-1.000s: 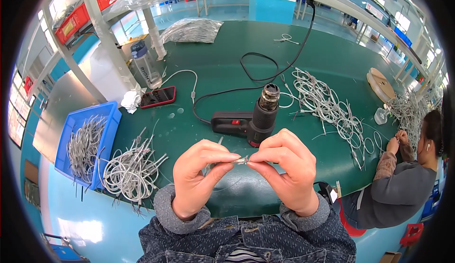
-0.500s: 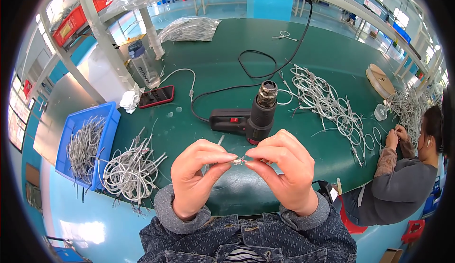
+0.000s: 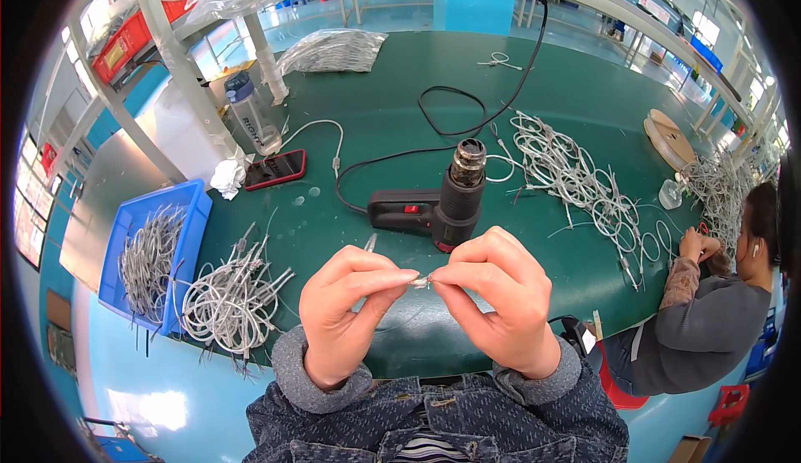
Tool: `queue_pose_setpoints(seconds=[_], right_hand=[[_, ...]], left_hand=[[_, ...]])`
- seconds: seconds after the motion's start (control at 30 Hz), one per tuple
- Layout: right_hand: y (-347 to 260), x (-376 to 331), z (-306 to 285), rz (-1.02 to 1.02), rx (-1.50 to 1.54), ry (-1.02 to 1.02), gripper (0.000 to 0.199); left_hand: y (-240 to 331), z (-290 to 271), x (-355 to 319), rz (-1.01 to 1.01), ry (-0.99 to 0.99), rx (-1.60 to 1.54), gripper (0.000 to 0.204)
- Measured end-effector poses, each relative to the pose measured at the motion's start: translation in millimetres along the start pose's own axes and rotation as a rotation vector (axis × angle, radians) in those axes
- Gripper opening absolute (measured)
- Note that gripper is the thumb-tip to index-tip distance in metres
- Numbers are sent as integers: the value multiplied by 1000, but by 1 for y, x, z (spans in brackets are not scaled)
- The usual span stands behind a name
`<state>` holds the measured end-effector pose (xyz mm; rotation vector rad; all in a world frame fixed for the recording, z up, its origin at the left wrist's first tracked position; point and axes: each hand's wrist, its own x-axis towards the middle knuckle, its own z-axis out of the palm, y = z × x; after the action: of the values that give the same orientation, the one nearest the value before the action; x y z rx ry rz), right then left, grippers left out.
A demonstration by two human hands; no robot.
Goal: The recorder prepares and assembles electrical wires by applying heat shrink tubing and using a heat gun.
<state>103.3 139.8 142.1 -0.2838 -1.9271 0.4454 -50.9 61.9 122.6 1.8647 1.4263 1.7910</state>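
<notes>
My left hand (image 3: 346,300) pinches a grey-white cable (image 3: 420,282) close to its end, between thumb and forefinger. The tip of that cable, with its small stripped wires, is gripped by my right hand (image 3: 499,296), also in a pinch. The fingertips nearly meet, so most of the cable end is hidden. Just above my left fingers a pale, see-through piece (image 3: 370,243) pokes up. Beyond both hands, a black heat gun (image 3: 455,204) stands on the green table with its metal nozzle pointing up.
Left of me lie a blue bin (image 3: 193,242) of cut cables and a loose cable bundle (image 3: 234,300). Farther back are a phone (image 3: 276,169) and a bottle (image 3: 250,117). More cables (image 3: 576,179) spread on the right, near a spool (image 3: 669,140) and a seated co-worker (image 3: 709,321).
My fingertips have come slightly closer together at the cable end, and less of the wires shows. The see-through piece near my left hand has shifted left. The heat gun stays put.
</notes>
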Motion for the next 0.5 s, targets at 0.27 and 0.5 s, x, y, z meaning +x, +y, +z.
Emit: queue_pose_setpoints(seconds=[0.27, 0.5], right_hand=[[2, 0, 0, -3, -23, -34, 23], [0, -4, -6, 152, 92, -53, 21]], left_hand=[[-1, -1, 0, 68, -32, 118, 20], [-2, 3, 0, 15, 4, 36, 20]])
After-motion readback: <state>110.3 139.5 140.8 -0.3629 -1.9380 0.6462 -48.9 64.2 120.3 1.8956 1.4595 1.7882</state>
